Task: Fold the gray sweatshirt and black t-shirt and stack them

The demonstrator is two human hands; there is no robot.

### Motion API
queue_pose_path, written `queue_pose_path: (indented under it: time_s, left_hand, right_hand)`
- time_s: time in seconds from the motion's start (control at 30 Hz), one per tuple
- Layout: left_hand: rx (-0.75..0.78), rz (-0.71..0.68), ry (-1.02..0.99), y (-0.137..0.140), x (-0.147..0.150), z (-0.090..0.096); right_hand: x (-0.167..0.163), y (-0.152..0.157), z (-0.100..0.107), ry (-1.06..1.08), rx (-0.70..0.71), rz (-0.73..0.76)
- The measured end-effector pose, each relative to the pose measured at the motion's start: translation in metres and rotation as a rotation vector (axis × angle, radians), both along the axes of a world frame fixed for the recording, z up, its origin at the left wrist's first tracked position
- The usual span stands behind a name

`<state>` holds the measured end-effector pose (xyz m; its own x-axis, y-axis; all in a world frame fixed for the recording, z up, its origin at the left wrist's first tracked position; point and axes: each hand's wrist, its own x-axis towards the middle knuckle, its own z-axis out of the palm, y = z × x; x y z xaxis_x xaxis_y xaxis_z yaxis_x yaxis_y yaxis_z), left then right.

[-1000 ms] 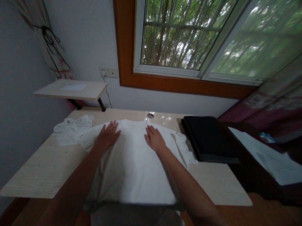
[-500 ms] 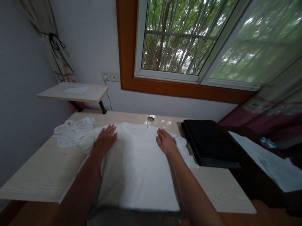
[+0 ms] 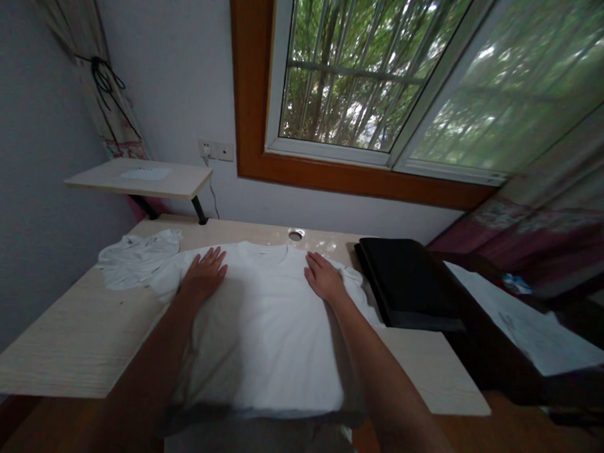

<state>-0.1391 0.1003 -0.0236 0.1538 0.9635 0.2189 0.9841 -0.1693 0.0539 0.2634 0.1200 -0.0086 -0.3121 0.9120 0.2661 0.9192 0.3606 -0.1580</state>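
A white T-shirt (image 3: 277, 325) lies spread on the light wooden desk (image 3: 71, 336), its collar toward the wall and its lower end at the desk's front edge. My left hand (image 3: 204, 274) rests flat on the shirt's left shoulder, fingers stretched out. On the right shoulder lies my right hand (image 3: 324, 277), also flat with fingers extended. Neither hand grips the cloth. Beside the left sleeve is a crumpled white cloth (image 3: 138, 258). The right sleeve is rumpled near a black folder-like item. My forearms cover parts of the shirt's sides.
The black flat item (image 3: 404, 281) lies at the desk's right. A small raised shelf (image 3: 184, 181) with a paper sheet stands at the back left. Behind the desk are a wall socket (image 3: 216, 150) and a window (image 3: 358, 75). A white sheet (image 3: 522, 323) lies on a dark surface farther right.
The view has shifted slightly, so everything appears a little farther left. Both hands stay flat on the shirt's shoulders.
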Motion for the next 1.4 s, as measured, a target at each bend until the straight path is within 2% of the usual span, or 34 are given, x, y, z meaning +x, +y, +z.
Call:
queue_pose_path:
  time_s: [0.2, 0.4, 0.47, 0.57, 0.67, 0.73, 1.17, 1.3, 1.4]
  left_hand:
    - [0.008, 0.039, 0.002, -0.008, 0.002, 0.001]
    - [0.073, 0.020, -0.039, -0.009, 0.002, 0.002]
    - [0.106, -0.027, -0.074, -0.009, 0.001, 0.002]
    - [0.131, -0.171, -0.128, -0.008, 0.001, 0.002]
    - [0.071, -0.295, -0.111, -0.011, 0.003, 0.003]
    - [0.022, -0.310, -0.076, -0.013, 0.004, 0.005]
    - [-0.021, -0.020, 0.065, -0.018, 0.013, 0.007]
    - [-0.033, 0.018, 0.069, -0.022, 0.016, 0.007]
    - [-0.018, -0.003, 0.059, -0.029, 0.014, 0.004]
  right_hand:
    - [0.002, 0.007, -0.001, -0.026, -0.011, 0.026]
    - [0.002, 0.009, -0.002, -0.044, -0.004, 0.026]
    - [0.002, 0.009, -0.002, -0.046, -0.008, 0.025]
    - [0.001, 0.009, -0.001, -0.044, -0.018, 0.015]
    - [0.001, 0.009, -0.001, -0.038, -0.021, 0.012]
    - [0.002, 0.009, -0.001, -0.033, -0.021, 0.016]
    - [0.002, 0.013, -0.005, 0.007, -0.026, 0.018]
    - [0.002, 0.011, -0.002, 0.004, -0.020, 0.014]
    - [0.002, 0.010, -0.001, 0.003, -0.012, 0.015]
